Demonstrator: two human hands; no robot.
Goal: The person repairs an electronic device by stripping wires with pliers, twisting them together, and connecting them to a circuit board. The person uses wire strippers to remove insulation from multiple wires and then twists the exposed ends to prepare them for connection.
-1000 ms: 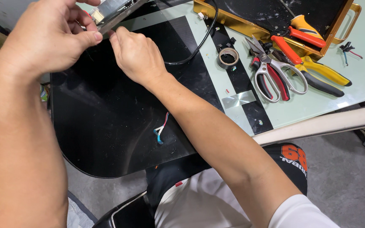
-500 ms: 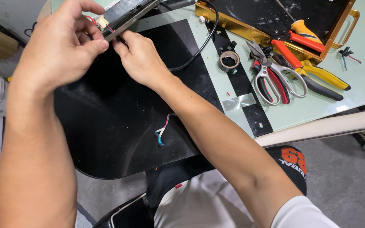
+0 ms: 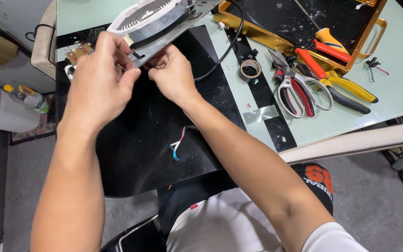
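My left hand (image 3: 100,77) and my right hand (image 3: 172,74) are pinched together at the lower edge of a tilted grey appliance part with a round ribbed coil (image 3: 157,16). Both sets of fingers are closed on something small and dark at that edge; what exactly they grip is hidden. Under them lies a glossy black panel (image 3: 141,140) that overhangs the table edge. A short bundle of red, white and blue wires (image 3: 177,145) lies on the panel nearer to me. A circuit board (image 3: 78,50) peeks out behind my left hand.
A black cable (image 3: 229,44) curves across the pale green table (image 3: 392,93). To the right are a roll of tape (image 3: 250,69), red-handled scissors (image 3: 295,86), yellow-handled pliers (image 3: 346,88) and a gold-rimmed black tray (image 3: 369,37). Plastic bottles (image 3: 29,99) stand at far left.
The view has shifted so the hands sit lower in the picture and the coil part is now in sight. Both hands stay pinched at its edge.
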